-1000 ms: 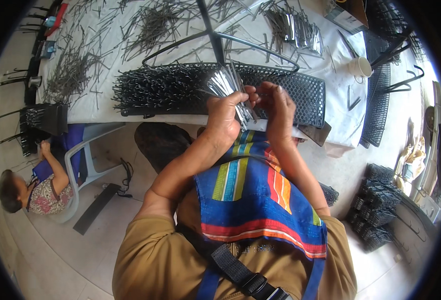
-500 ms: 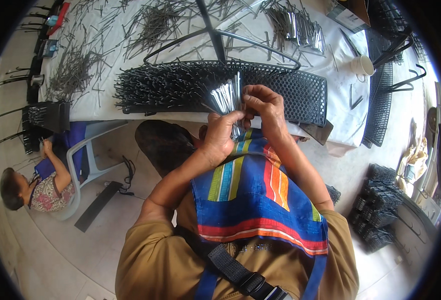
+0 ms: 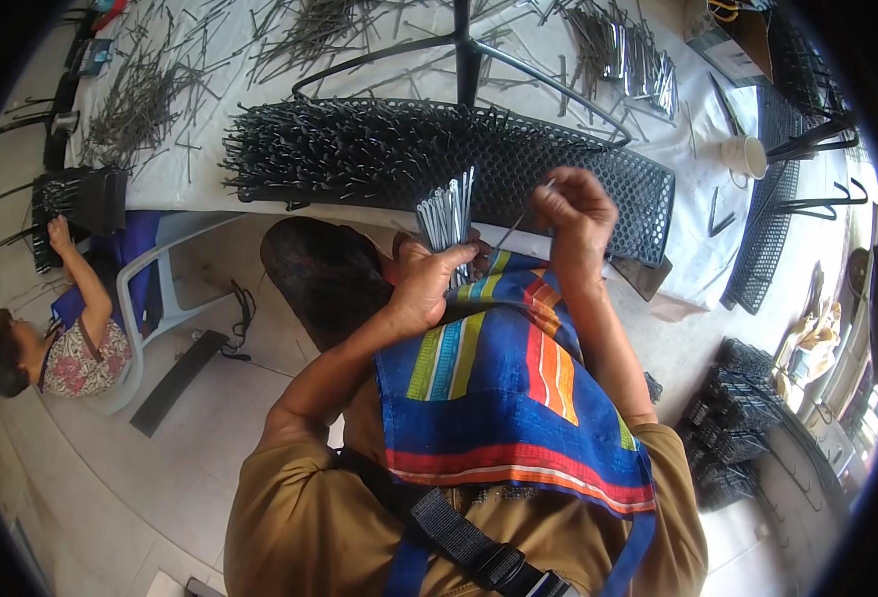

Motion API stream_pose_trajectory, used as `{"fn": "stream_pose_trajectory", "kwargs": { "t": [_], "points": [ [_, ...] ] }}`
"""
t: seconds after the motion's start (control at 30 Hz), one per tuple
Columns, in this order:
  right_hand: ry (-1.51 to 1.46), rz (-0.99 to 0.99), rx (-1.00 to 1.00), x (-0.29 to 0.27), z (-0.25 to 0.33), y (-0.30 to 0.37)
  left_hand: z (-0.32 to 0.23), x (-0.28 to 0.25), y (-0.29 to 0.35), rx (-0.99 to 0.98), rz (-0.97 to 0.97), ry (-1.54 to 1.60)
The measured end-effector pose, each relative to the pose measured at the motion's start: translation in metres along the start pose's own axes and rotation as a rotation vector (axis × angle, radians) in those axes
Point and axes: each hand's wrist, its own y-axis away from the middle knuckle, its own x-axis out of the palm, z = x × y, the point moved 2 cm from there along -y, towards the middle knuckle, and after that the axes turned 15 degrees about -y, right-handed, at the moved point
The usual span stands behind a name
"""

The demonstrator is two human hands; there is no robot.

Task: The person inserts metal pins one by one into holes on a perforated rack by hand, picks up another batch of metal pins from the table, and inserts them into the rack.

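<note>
My left hand (image 3: pixel 427 281) is closed around a bundle of thin silvery metal pins (image 3: pixel 445 213), which stand upright with small looped tips. To its right, my right hand (image 3: pixel 576 211) pinches one thin pin (image 3: pixel 515 229), held slanting and apart from the bundle. Just beyond both hands lies a long black perforated metal rack (image 3: pixel 630 191) full of round holes. Dark pins (image 3: pixel 325 149) stand densely in its left part, while bare holes show on the right.
Loose pins (image 3: pixel 135 109) lie scattered over the white-covered table, with silvery bundles (image 3: pixel 638 65) at the back. A black metal stand (image 3: pixel 467 70) rises behind the rack. A white mug (image 3: pixel 744 156) is at right. Another person (image 3: pixel 86 343) sits at left beside a similar rack.
My right hand has moved right, away from the bundle, with a single pin in its fingers. My left hand still grips the bundle, slightly lower. The other person's arm has reached farther forward.
</note>
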Motion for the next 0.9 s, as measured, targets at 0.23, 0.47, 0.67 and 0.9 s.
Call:
{"fn": "stream_pose_trajectory", "kwargs": {
  "t": [0.23, 0.47, 0.67, 0.9],
  "points": [
    [0.242, 0.023, -0.422, 0.023, 0.003, -0.028, 0.000, 0.001, 0.000, 0.002, 0.010, -0.034],
    [0.588, 0.099, -0.639, 0.037, -0.011, -0.039, -0.008, 0.001, -0.007, -0.096, 0.019, 0.091],
    [0.867, 0.205, -0.756, 0.051, -0.011, -0.049, -0.006, 0.004, -0.011, -0.074, 0.013, 0.067],
    [1.155, 0.308, -0.747, 0.063, -0.007, -0.051, -0.011, 0.006, -0.012, -0.106, 0.001, 0.148]
  ]
}}
